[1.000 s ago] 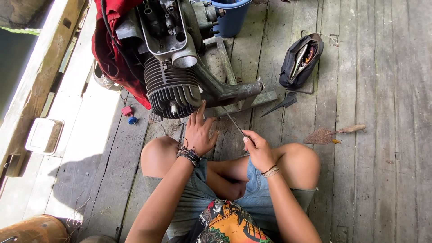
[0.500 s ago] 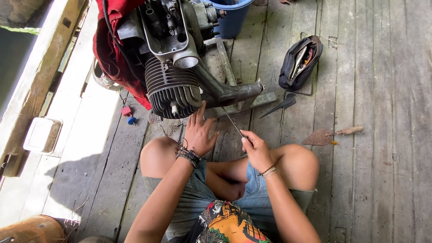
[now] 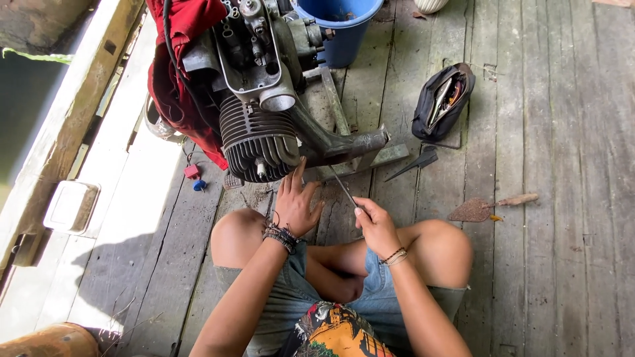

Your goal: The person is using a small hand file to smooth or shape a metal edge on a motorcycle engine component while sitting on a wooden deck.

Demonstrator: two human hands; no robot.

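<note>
I sit cross-legged on a wooden plank floor in front of a small engine [image 3: 264, 112] with a dark finned cylinder [image 3: 258, 145]. My left hand [image 3: 294, 205] reaches toward the cylinder's lower edge, fingers spread and touching near it. My right hand [image 3: 376, 225] grips a thin metal tool [image 3: 342, 186], like a screwdriver, whose tip points up-left at the engine's base bracket [image 3: 350, 145]. A red cloth [image 3: 178, 66] drapes over the engine's left side.
A black tool pouch [image 3: 442, 100] lies open to the right, with a dark pointed blade [image 3: 413, 164] below it. A rusty trowel [image 3: 486, 206] lies by my right knee. A blue bucket [image 3: 347, 23] stands behind the engine. A white tray [image 3: 71, 206] sits on the left ledge.
Both hands stay near the cylinder base; the tool in my right hand has shifted only slightly. The view has drifted a little.
</note>
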